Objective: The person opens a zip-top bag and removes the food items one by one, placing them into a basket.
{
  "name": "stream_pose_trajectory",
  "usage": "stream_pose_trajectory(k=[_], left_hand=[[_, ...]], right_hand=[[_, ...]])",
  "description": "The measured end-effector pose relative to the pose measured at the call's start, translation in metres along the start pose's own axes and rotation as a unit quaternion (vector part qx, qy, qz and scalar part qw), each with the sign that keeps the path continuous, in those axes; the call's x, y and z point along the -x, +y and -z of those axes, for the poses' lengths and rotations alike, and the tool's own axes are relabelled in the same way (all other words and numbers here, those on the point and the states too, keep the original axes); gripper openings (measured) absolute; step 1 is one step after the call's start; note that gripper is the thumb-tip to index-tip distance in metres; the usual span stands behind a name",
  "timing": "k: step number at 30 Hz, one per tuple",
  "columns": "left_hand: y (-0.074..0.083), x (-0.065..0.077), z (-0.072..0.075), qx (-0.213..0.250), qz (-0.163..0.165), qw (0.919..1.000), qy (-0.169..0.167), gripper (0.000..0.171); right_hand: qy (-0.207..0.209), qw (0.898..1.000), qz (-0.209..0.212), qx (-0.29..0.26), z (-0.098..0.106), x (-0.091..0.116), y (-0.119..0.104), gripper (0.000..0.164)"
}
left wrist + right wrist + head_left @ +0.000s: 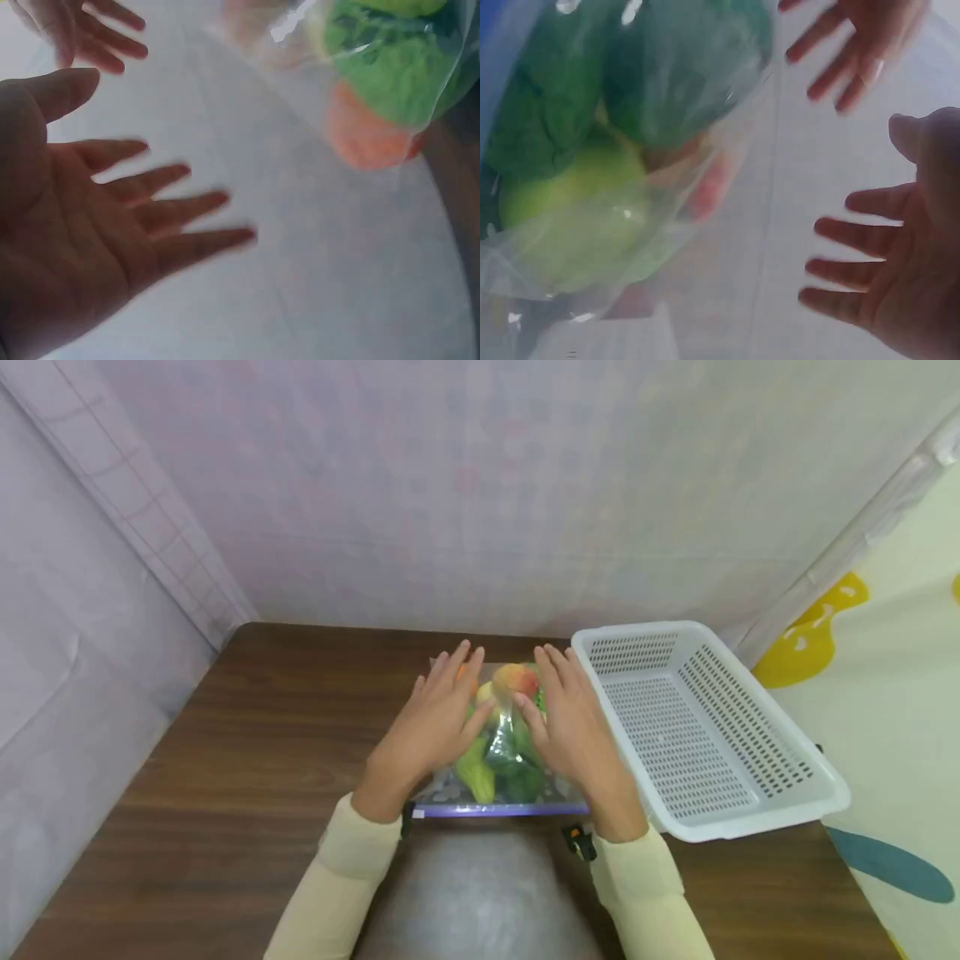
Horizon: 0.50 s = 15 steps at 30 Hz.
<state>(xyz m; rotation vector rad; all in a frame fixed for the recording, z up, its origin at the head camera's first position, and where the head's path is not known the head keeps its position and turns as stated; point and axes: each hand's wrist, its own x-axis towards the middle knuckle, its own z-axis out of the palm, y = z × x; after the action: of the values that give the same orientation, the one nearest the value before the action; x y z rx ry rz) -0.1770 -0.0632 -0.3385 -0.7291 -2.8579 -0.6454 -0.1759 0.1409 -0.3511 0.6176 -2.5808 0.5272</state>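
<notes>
A clear zip bag (442, 792) lies on the table with its purple zip strip (502, 811) toward me. Inside show a red-and-yellow peach (515, 678), a light green vegetable (475, 772) and darker green pieces. The left wrist view shows an orange-coloured piece (367, 139) in the bag too. My left hand (429, 718) is held over the bag's left side, palm down, fingers spread. Over the right side is my right hand (573, 718), fingers straight. Both wrist views show the hands apart from the bag, holding nothing.
A white perforated plastic basket (806, 822) stands on the right of the dark wooden table (285, 727), close beside my right hand. A pale cloth (480, 502) hangs behind the table. Another patterned cloth (900, 710) hangs at the right.
</notes>
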Motion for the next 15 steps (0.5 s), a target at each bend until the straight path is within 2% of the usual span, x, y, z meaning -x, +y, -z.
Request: stream_pose_trajectory(k=[4, 7, 9, 12, 15], left_hand=[[-0.006, 0.029, 0.014, 0.004, -0.103, 0.9941, 0.034, 0.045], [-0.018, 0.055, 0.018, -0.001, -0.141, 0.9899, 0.013, 0.034], [-0.028, 0.072, 0.015, -0.009, -0.148, 0.9887, -0.021, 0.036], [-0.043, 0.091, 0.002, -0.027, -0.148, 0.9866, -0.064, 0.048], [-0.055, 0.103, -0.014, -0.057, -0.143, 0.9856, -0.07, 0.058]], right_hand=[[0.048, 0.994, 0.098, -0.004, 0.003, 0.015, -0.02, 0.047], [0.052, 0.986, 0.161, -0.004, 0.001, 0.028, -0.035, 0.034], [0.049, 0.98, 0.193, 0.002, -0.003, 0.035, -0.044, 0.03], [0.039, 0.972, 0.231, 0.01, -0.014, 0.043, -0.055, 0.027], [0.01, 0.967, 0.253, 0.003, -0.028, 0.051, -0.063, 0.024]])
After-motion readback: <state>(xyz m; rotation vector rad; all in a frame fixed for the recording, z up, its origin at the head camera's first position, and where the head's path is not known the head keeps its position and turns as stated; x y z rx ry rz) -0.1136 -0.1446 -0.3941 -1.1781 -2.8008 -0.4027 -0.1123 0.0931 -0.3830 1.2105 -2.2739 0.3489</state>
